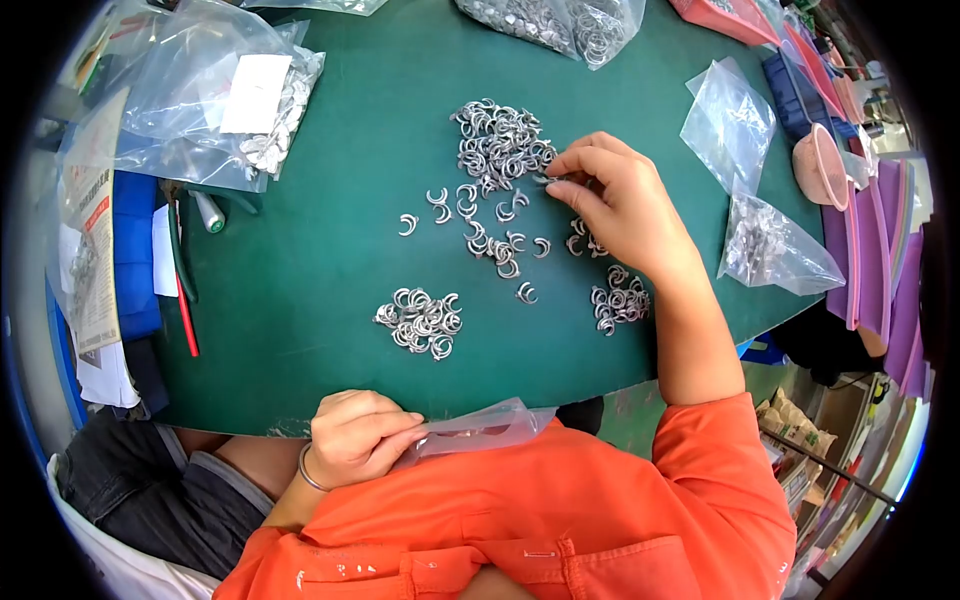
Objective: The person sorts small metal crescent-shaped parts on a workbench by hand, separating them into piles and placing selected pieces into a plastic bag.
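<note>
Small silver crescent-shaped pieces lie on the green table in several groups. The largest pile (500, 145) is at the upper middle, with looser pieces (495, 245) below it. Two smaller piles sit at the lower left (422, 322) and at the right (620, 300). My right hand (608, 195) is at the right edge of the largest pile, thumb and forefinger pinched on a small silver piece. By the table's front edge, my left hand (362, 437) is closed on the edge of a clear plastic bag (480, 430), which lies against the orange shirt.
Bags of metal parts lie at the upper left (265, 110), top middle (560, 20) and right (765, 240). A red pen (187, 318) and a blue bin (136, 250) are at the left. Pink and blue baskets (795, 90) line the upper right.
</note>
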Action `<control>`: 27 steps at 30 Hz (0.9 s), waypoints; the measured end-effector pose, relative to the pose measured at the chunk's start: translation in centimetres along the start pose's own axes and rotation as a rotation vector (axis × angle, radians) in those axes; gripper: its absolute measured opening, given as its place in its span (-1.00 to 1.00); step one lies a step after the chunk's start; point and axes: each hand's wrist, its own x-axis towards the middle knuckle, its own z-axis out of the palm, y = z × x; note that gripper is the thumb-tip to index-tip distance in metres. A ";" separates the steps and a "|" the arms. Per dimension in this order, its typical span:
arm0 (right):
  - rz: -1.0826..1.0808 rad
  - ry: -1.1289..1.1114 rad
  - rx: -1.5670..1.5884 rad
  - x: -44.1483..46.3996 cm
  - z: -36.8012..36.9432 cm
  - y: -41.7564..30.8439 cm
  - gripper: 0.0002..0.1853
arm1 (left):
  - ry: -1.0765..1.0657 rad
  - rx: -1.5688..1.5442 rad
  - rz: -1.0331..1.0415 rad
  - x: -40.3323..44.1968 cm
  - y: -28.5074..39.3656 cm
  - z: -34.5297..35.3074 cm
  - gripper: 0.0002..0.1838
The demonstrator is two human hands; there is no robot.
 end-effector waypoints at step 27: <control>0.108 -0.146 0.368 -0.5 0.0 -0.5 -0.84 | -0.005 -0.016 -0.016 0.0 -0.1 -0.1 -0.85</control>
